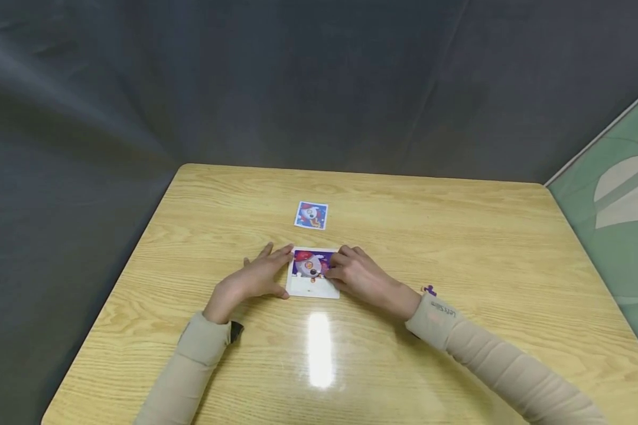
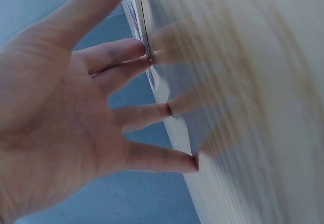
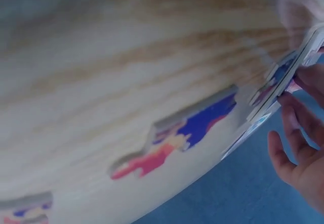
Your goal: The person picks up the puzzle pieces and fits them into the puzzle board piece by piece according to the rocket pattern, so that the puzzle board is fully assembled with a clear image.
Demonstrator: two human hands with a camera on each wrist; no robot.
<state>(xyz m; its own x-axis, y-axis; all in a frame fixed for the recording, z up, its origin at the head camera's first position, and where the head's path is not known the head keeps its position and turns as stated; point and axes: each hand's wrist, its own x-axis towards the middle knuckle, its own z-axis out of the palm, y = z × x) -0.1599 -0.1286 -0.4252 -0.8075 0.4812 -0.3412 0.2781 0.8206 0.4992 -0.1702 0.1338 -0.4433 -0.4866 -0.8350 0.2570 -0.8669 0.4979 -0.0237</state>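
- Tray (image 1: pixel 313 289): flat on the worktop (image 1: pixel 430 224), between the two hands. White rim. Upper part filled with a picture (image 1: pixel 309 265) in red, grey and purple; lower part mostly white.
- Left hand (image 1: pixel 255 278): at the tray's 9 o'clock, grip released, fingers spread. Thumb tip at the tray's 7 o'clock corner, a fingertip at its 10 o'clock corner. The left wrist view shows two other fingertips against the worktop.
- Right hand (image 1: pixel 361 276): at the tray's 3 o'clock, fingers bent, tips over the picture's right side. Whether the grip holds a piece cannot be told; the fingertips are partly hidden.
- Loose pieces (image 1: pixel 429 290): on the worktop, just past 3 o'clock from the tray, beside the right cuff (image 1: pixel 433 319). The right wrist view shows a red and blue piece (image 3: pixel 177 138) lying flat and another, cut by the frame, at its 7 o'clock.
- Card (image 1: pixel 311 215): at 12 o'clock from the tray, apart from it, printed side up, with a similar grey and red figure on blue.
- Dark cloth (image 1: pixel 319 82): beyond the worktop's 12 o'clock edge.
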